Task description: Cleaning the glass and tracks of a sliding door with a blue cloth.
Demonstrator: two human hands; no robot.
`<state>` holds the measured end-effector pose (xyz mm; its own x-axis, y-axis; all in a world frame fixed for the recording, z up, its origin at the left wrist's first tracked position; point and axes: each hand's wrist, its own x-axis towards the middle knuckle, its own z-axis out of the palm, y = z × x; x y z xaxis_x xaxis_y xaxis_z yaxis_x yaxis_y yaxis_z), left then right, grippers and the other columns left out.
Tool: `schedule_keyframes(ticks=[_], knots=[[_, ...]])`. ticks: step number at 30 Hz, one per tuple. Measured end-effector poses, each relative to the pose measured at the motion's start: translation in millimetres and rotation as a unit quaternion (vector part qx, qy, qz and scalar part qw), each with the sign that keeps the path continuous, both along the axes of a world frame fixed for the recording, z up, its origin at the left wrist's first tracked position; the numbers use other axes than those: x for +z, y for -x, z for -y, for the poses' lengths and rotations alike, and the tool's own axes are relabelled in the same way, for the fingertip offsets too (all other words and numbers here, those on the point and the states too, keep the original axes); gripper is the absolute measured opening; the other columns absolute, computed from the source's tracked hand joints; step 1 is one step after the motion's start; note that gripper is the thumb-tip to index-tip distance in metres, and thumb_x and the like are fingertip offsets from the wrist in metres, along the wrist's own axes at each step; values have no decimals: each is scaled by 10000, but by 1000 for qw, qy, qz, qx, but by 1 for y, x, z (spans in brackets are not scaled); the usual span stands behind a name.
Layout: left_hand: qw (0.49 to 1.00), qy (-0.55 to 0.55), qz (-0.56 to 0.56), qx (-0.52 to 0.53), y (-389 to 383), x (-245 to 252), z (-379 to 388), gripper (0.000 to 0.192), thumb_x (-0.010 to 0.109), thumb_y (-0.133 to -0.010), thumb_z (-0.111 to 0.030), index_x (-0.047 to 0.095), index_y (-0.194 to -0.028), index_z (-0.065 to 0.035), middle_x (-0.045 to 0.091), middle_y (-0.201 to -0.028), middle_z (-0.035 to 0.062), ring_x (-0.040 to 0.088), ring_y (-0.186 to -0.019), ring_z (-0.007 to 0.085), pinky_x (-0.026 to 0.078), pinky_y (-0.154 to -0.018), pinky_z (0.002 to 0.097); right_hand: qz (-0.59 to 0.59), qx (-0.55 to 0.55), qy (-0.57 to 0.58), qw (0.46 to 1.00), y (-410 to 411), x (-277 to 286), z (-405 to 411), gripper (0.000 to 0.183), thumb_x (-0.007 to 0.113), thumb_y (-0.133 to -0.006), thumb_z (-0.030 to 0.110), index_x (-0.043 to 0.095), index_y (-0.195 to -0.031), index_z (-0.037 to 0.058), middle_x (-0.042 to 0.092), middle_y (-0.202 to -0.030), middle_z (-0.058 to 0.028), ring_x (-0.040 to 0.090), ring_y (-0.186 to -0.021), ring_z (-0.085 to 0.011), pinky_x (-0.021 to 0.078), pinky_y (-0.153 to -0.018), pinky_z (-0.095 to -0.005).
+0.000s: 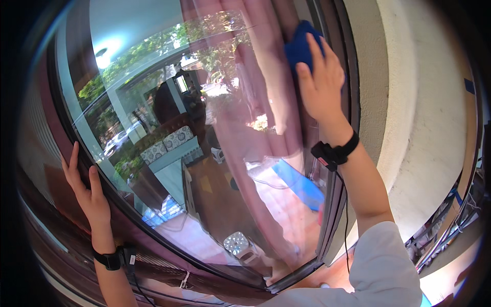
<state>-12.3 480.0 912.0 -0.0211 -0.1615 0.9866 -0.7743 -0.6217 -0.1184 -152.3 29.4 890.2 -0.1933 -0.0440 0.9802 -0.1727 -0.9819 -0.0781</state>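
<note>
A large sliding glass door or window pane (238,153) in a dark frame (351,88) fills the middle, with pink curtains (284,96) behind it and trees reflected in it. At the upper right, my right hand (322,80) presses a blue cloth (301,46) flat against the glass beside the frame. The fingers lie spread over the cloth. My left hand (86,188) rests at the dark left edge of the pane, its fingers apart and holding nothing. Each wrist wears a black strap with a small device and a cable.
A pale rough wall (418,84) runs along the right, with a pile of assorted long items (441,230) at its foot. Through the glass show a sofa with patterned cushions (178,138) and a stool with a patterned top (236,243). A dark bottom track (295,277) lies below the pane.
</note>
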Motion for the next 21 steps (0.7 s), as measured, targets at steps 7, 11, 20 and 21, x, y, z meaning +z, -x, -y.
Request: schedule_keyframes(ticks=[7,11,20,21], knots=[[1000,5,11,-9,1,1,-1,353,512,-934,-159,551,-1282,-115,290,-1468,209,225,-1390,316,169,-1113,388,5,-24,-66,998,-5,-30,-10,538,436,-926,386,379,-1417,175,349,-1417,-204,341,-1286,-370,225,-1034,-495],[999,10,13,-30,1,-3,6,347,524,-909,-124,578,-1252,-122,297,-1455,231,228,-1387,337,179,-1107,377,-2,-28,-93,995,-16,-32,-49,532,373,-952,440,382,-1415,179,313,-1439,-199,292,-1313,-360,183,-1037,-524],[998,11,4,-62,9,-2,3,353,529,-903,-134,577,-1252,-149,255,-1469,243,191,-1398,345,175,-1108,411,-80,9,32,996,-43,-22,-196,582,602,-799,344,466,-1362,287,351,-1431,-144,328,-1292,-355,234,-971,-605],[998,5,11,-54,9,-2,2,346,521,-925,-167,564,-1267,-147,268,-1472,221,209,-1394,326,169,-1113,411,-96,23,34,995,-45,-23,-208,600,623,-783,336,465,-1360,297,349,-1435,-136,327,-1293,-351,235,-969,-604]])
